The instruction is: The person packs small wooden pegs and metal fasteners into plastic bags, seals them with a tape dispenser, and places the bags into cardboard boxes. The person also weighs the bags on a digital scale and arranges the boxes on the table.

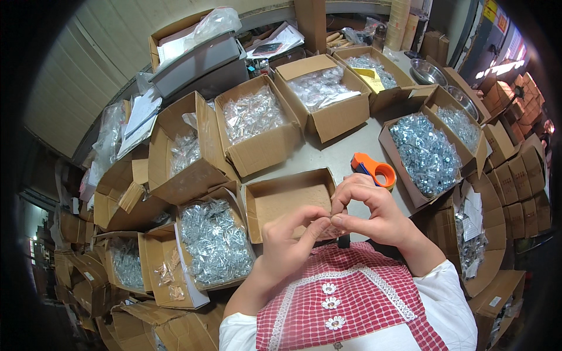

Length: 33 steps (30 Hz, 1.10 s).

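My left hand (291,237) and my right hand (372,212) meet in front of my apron, thumbs and fingers of both pinched together. What they hold between the fingertips is too small and hidden to name. Some clear, shiny material shows just below the fingertips. Right behind the hands sits an open cardboard box (284,202) with a bare brown bottom. An orange tape dispenser (383,174) lies on the grey table (328,157), just beyond my right hand.
Around me stand open cardboard boxes: one of silvery screw-like pieces (215,243) at left, one of bluish metal parts (425,153) at right, several with small clear bags (319,86) behind. Grey bins (202,64) rise at the back left. Metal bowls (427,72) stand at the far right.
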Motion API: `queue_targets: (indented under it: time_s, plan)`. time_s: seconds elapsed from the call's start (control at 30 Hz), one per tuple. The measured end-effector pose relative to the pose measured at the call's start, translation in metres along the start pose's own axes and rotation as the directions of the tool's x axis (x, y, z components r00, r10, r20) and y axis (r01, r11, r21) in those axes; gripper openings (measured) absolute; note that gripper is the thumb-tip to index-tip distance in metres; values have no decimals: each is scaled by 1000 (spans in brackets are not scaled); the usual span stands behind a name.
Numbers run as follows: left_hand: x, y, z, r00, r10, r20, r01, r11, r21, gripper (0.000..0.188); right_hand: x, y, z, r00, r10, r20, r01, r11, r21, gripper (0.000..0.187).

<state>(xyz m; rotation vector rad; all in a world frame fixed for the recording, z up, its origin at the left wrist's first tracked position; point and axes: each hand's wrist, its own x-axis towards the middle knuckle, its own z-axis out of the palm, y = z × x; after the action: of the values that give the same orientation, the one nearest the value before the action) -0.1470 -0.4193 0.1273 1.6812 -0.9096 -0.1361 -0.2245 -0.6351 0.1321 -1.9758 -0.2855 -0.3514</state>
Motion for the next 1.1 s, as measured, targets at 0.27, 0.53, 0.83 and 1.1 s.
queue_targets:
  time_s: [0.27, 0.53, 0.83, 1.1]
  plan:
    - [-5, 3, 4, 977, -198, -82, 174, 956, -236, 17, -4, 8, 6, 1000, 12, -15, -12, 1000, -4, 14]
    - [0, 9, 3, 911, -411, 24, 305, 636, -709, 22, -6, 3, 1, 993, 0, -116, -5, 999, -38, 15]
    - [-7, 4, 5, 966, -255, -34, 220, 888, -403, 17, -5, -1, 4, 981, -146, -130, 132, 985, -112, 17]
    - [-9, 0, 6, 972, -234, -33, 175, 806, -566, 16, -12, 3, 3, 992, -10, -125, 13, 1000, 23, 15]
